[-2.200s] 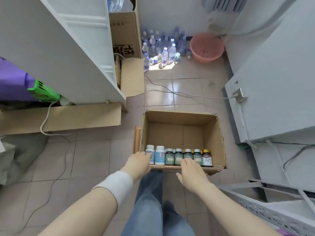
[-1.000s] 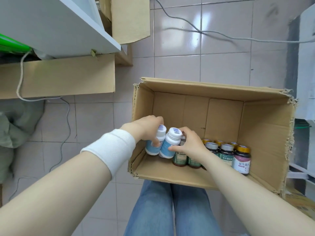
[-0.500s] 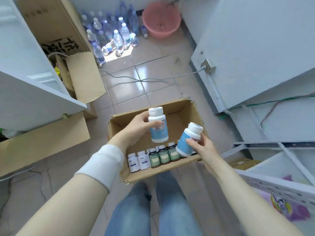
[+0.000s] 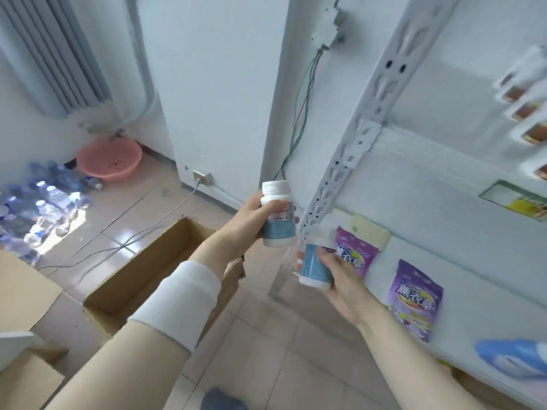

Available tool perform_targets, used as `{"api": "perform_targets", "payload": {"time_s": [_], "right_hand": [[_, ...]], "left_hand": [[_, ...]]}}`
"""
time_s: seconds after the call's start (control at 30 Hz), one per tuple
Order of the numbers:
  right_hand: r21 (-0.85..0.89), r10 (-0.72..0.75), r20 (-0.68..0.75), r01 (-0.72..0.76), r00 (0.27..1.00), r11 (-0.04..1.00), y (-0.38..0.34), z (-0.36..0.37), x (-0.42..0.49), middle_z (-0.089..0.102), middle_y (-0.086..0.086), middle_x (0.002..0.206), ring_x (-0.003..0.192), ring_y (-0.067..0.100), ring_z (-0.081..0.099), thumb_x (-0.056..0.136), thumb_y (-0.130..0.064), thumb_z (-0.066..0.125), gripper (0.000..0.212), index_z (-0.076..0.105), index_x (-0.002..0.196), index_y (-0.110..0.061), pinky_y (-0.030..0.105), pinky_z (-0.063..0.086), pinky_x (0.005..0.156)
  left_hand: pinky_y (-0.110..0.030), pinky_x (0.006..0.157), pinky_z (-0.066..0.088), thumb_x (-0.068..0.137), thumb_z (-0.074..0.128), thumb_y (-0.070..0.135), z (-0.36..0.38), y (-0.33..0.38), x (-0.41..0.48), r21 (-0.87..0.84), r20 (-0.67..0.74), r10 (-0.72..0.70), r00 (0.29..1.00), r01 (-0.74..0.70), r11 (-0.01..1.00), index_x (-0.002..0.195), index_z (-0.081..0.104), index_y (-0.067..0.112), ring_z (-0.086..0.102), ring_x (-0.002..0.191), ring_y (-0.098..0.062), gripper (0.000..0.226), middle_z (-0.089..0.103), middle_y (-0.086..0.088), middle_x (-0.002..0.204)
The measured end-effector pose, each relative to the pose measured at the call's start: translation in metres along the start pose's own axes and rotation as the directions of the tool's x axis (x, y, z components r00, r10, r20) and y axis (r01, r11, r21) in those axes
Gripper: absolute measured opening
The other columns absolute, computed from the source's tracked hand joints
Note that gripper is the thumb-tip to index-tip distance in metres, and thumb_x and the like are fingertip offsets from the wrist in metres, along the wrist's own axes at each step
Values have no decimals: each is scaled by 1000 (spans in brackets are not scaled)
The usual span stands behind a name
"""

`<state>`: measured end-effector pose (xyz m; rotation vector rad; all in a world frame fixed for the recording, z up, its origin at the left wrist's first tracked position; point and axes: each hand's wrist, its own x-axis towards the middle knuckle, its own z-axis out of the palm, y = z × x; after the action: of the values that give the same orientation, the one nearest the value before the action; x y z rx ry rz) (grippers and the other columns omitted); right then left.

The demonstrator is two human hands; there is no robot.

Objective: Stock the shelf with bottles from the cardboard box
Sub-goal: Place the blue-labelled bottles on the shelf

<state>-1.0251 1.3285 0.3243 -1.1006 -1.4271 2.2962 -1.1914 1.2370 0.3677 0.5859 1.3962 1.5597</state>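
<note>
The shelf (image 4: 429,173) rises at right, and the box (image 4: 165,255) sits on the floor under the left arm. This looks like the carrying step: the left hand (image 4: 251,220) grips the upper bottle (image 4: 278,229) and the right hand (image 4: 340,282) grips the lower bottle (image 4: 313,267), both beside the shelf post. Next, each needs standing upright on a bare board.

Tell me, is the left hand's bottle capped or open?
Capped: a white cap sits atop the bottle the left hand holds.

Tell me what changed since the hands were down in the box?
The left hand grabbed one bottle in the cardboard box, the right hand grabbed the other bottle; both were lifted out and carried up toward the shelf. Neither is set down yet. The box stayed on the floor.
</note>
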Motion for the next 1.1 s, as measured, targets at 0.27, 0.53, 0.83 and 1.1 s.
{"api": "perform_targets", "payload": {"time_s": [0.27,0.53,0.83,1.1], "right_hand": [[81,-146,-182,163,972,983,-48,-194,-167,61,13,103,96,25,61,87,-24,54,49,45,117,14,37,50,85],[66,-318,-365,365,875,929,-97,-363,-319,69,3,95,87,17,68,81,-22,55,37,55,114,-5,27,56,76],[-73,-499,-492,538,714,840,-181,-513,-389,66,6,101,94,18,64,81,-21,55,33,55,112,-8,30,49,91],[-316,-623,-471,540,624,780,-293,-627,-381,63,9,122,111,18,61,77,-25,60,49,53,121,-8,28,50,93]], "left_hand": [[-25,64,57,97,42,29,279,23,-18,36,291,135,947,-152,988,100,54,14,69,64,-10,19,67,-3,87],[-28,75,55,96,42,37,518,32,-36,100,558,175,811,-275,956,102,59,10,69,75,-13,32,71,0,84],[-28,77,57,96,46,33,706,55,13,118,722,167,671,-358,926,110,58,8,71,79,-12,31,72,-1,88],[-40,102,46,92,52,43,826,85,113,241,762,173,625,-520,820,115,57,19,63,110,-19,33,68,-2,114]]}}
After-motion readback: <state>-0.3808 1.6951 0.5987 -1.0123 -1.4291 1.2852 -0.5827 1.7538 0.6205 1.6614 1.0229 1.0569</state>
